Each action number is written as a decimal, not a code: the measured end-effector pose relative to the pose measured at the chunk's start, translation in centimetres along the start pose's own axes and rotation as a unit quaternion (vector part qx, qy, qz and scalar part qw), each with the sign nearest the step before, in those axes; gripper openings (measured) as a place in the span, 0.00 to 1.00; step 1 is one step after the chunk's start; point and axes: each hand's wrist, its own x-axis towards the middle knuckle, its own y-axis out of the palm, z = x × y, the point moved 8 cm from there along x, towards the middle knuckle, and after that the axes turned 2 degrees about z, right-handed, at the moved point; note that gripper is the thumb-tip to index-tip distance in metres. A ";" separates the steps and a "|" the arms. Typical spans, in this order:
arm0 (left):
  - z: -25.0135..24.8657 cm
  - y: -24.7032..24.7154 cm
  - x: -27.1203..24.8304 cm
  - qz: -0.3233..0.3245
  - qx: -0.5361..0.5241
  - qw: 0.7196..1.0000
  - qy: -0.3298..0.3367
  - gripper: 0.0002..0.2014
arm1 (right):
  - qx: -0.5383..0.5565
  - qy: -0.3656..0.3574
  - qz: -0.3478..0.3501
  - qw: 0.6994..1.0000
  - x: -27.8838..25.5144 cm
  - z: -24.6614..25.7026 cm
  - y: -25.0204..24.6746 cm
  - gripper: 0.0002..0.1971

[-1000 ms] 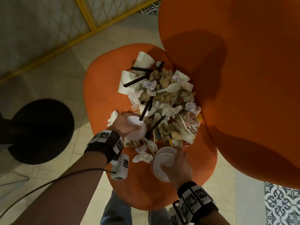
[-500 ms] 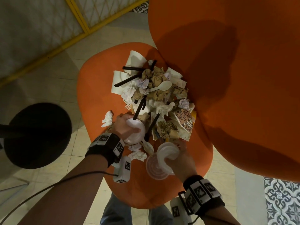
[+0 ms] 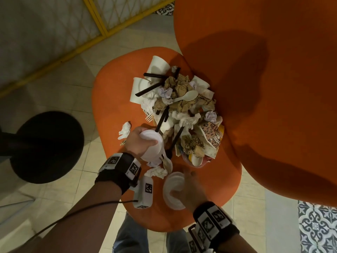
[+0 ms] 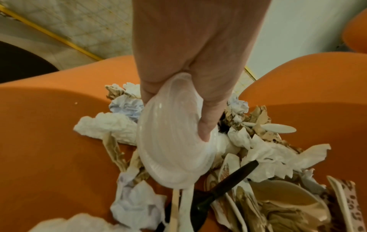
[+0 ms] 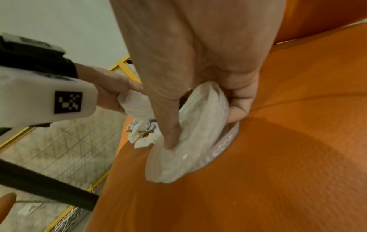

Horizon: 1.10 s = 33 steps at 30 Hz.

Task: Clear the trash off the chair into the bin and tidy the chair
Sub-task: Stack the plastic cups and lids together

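Head view: crumpled paper trash (image 3: 182, 105) heaps a rounded orange chair (image 3: 113, 99); left hand (image 3: 138, 143) grips a thin plastic lid (image 3: 153, 145), right hand (image 3: 191, 190) clutches another lid (image 3: 173, 190).

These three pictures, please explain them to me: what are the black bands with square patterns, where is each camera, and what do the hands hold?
No machine here: a person clears an orange chair. The bands are wrist straps carrying small cameras. The big picture comes from a head camera looking down; the other two look along each hand. On the seat lies a pile of trash: crumpled paper, paper cups, black straws, a white spoon. The left hand grips a clear plastic lid. The right hand grips another clear lid near the seat's front edge.
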 end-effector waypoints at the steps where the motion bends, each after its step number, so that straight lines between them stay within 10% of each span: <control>1: 0.2 -0.2 -0.2 -0.006 -0.011 1.000 0.000 0.19 | -0.020 -0.008 -0.016 1.000 0.0 0.3 -0.1 0.40; 14: 0.8 -2.5 -2.0 -0.095 -0.123 0.988 -0.007 0.33 | -0.078 0.007 -0.064 0.995 0.6 0.3 -1.5 0.38; 25: 1.9 -2.6 -4.9 -0.122 -0.150 0.981 -0.033 0.24 | -0.025 -0.105 -0.045 0.993 -0.5 1.7 -3.1 0.26; 33: 1.0 -3.4 -5.3 -0.143 -0.182 0.973 0.011 0.27 | -0.050 -0.049 -0.043 0.997 0.6 1.4 -3.2 0.26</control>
